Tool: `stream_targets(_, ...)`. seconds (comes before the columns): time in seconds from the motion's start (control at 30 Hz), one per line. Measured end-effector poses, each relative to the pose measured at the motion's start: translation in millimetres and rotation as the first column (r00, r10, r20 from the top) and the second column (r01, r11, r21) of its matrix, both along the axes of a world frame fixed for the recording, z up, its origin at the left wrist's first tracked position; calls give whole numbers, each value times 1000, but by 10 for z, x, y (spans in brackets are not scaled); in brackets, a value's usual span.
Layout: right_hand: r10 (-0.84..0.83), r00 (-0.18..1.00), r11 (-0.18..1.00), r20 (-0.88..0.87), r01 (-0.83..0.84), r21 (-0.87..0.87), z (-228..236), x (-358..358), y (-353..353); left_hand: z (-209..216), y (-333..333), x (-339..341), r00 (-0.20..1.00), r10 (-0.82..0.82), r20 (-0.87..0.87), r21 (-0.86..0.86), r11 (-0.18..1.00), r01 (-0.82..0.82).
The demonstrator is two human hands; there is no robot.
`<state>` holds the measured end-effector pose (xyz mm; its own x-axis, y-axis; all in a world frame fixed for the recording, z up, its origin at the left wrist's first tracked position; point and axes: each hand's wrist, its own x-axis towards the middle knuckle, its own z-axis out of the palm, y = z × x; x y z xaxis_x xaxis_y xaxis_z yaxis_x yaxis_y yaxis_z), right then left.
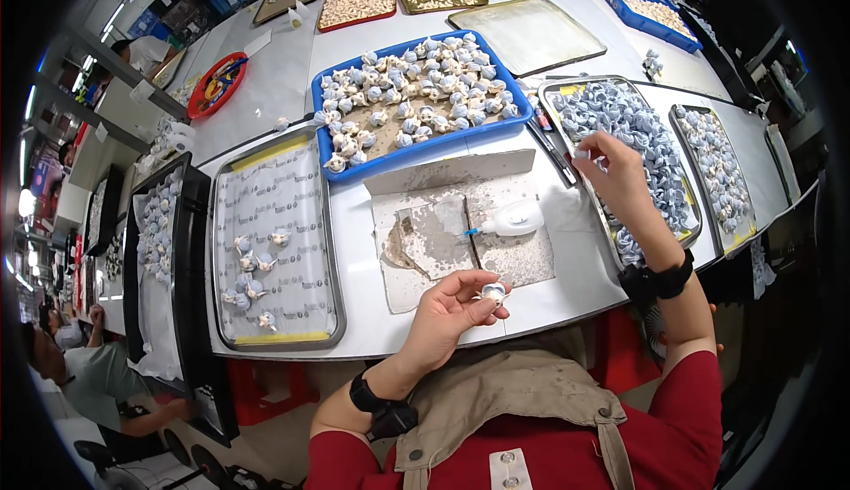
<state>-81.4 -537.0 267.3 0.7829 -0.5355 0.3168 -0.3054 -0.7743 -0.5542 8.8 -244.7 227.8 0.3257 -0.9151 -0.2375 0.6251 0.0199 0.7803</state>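
My left hand (450,315) pinches a small cream and blue-grey figurine (494,293) between thumb and fingers, above the table's near edge. My right hand (615,176) is raised at the left side of a metal tray (551,88) heaped with blue-grey pieces (611,118). Its thumb and fingertips are drawn together; a pale bit shows at their tips, too small to name. Between the hands lies a stained sheet of cardboard (412,216) with a white squeeze bottle (515,219) on its side, its blue tip pointing left.
A blue tray (320,105) of similar figurines stands beyond the cardboard. On the left, a paper-lined metal tray (301,277) holds several figurines. Another filled tray (739,240) is at the far right. Dark tools (558,158) lie beside the heaped tray. A red basket (197,105) stands far left.
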Motion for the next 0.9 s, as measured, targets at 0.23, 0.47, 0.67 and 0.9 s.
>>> stream_targets(0.23, 624, 782, 762, 10, -611, 214, 265, -307, 918, -17, -69, -99, 998, -55, -44, 27, 998, 56)
stream_targets(0.47, 743, 637, 632, -205, -768, -99, 367, -254, 1096, 33, -58, -178, 997, -72, -41, -31, 997, 71)
stream_targets(0.67, 617, 784, 744, -64, -609, -274, 272, -240, 1197, -19, -9, -154, 1000, 13, 21, -33, 999, -12)
stream_targets(0.9, 342, 915, 922, 213, -283, -266, -99, -439, 1447, 102, -1, -222, 965, 143, 218, -96, 988, -125)
